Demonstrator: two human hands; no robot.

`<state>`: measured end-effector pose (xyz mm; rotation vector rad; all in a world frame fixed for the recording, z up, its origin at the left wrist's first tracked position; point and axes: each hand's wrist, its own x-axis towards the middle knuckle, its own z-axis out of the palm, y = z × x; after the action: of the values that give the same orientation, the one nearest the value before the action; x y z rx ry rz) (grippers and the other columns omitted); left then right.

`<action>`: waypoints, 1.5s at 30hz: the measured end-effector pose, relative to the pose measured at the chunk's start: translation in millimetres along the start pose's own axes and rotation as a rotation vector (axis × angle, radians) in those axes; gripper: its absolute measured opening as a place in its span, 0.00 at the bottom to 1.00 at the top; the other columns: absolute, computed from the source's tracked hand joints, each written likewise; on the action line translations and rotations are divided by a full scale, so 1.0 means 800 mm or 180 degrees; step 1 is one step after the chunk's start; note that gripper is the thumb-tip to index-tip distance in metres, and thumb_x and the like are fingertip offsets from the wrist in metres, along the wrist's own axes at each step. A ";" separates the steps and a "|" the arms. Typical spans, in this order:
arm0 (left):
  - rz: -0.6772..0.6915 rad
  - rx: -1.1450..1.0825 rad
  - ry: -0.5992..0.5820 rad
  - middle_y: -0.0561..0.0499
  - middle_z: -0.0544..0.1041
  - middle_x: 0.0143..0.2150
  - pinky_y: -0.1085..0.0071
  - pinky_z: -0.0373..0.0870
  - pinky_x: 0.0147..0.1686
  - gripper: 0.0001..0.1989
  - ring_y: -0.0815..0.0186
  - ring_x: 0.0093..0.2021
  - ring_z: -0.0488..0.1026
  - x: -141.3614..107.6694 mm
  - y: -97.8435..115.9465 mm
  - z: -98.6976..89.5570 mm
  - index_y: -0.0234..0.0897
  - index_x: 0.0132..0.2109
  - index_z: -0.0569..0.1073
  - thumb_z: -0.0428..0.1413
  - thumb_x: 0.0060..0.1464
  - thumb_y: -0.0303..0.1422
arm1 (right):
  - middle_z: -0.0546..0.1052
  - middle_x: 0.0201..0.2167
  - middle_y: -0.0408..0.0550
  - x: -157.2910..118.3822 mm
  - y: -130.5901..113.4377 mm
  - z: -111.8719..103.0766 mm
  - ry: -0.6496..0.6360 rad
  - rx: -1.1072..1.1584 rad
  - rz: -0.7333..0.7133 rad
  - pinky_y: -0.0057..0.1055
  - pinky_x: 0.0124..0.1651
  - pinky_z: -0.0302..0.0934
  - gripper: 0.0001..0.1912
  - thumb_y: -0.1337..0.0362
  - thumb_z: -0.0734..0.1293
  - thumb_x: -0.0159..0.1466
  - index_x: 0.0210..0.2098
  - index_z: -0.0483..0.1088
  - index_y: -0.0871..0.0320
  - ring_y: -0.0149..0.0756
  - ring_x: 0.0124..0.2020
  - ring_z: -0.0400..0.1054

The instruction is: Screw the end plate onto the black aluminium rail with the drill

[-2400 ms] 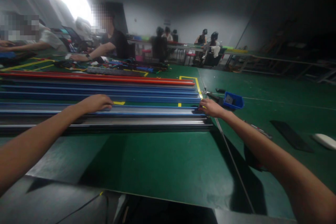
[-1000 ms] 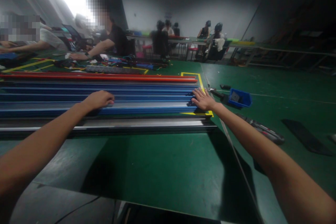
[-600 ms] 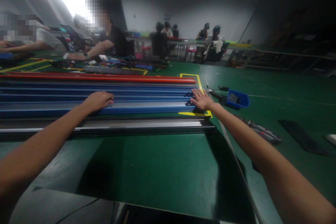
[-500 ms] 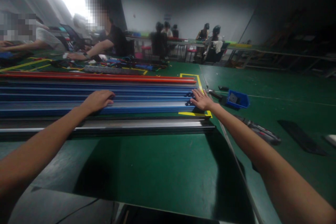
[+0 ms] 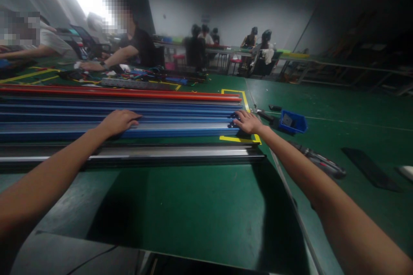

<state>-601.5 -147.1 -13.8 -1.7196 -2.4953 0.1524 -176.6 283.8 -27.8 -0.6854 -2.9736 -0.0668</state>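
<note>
Several long blue rails (image 5: 180,114) lie side by side across the green table (image 5: 200,206). On top of them rests my left hand (image 5: 118,122), its fingers reaching to the right and slightly apart. At the rails' right ends is my right hand (image 5: 248,122), fingers spread over the ends and holding nothing. Behind the blue rails runs a red rail (image 5: 155,94). A silver and black rail (image 5: 180,153) lies nearer to me, under my left forearm. Yellow tape (image 5: 240,139) marks a corner around the blue rails' right ends.
A blue bin (image 5: 293,122) holds a grey part at the right. Near it lie a tool (image 5: 319,161) and a black flat piece (image 5: 369,167). Beyond the rails, a person (image 5: 132,47) reaches over cables and parts. Other people sit farther back.
Both hands stay in nearly the same places on the blue rails. The fingers of my right hand look slightly more bent. At the far left, the person's arm has shifted slightly left.
</note>
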 end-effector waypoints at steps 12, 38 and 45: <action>-0.0004 0.0067 0.0177 0.35 0.81 0.58 0.62 0.69 0.54 0.33 0.56 0.51 0.77 0.003 -0.003 0.003 0.27 0.61 0.77 0.43 0.70 0.49 | 0.57 0.76 0.64 0.003 0.000 0.001 -0.0033 0.0052 0.0000 0.55 0.74 0.49 0.40 0.44 0.49 0.76 0.76 0.54 0.64 0.62 0.75 0.53; -0.0479 0.0560 0.0110 0.41 0.86 0.47 0.71 0.65 0.39 0.17 0.60 0.39 0.76 0.022 0.029 -0.023 0.29 0.50 0.82 0.55 0.67 0.37 | 0.59 0.75 0.61 -0.003 -0.009 -0.004 -0.0025 -0.0078 0.0062 0.54 0.74 0.50 0.37 0.46 0.49 0.77 0.76 0.55 0.61 0.58 0.74 0.55; -0.0667 0.0683 -0.0249 0.39 0.84 0.51 0.67 0.67 0.44 0.18 0.56 0.46 0.78 0.028 0.046 -0.038 0.30 0.55 0.80 0.55 0.66 0.37 | 0.64 0.72 0.64 -0.010 -0.019 -0.018 0.0253 -0.0416 -0.0099 0.63 0.74 0.42 0.33 0.49 0.51 0.77 0.71 0.63 0.63 0.62 0.73 0.55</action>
<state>-571.1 -112.2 11.5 -1.3875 -2.5835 0.4578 -174.6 265.9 -14.4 -0.6340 -2.9235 -0.2857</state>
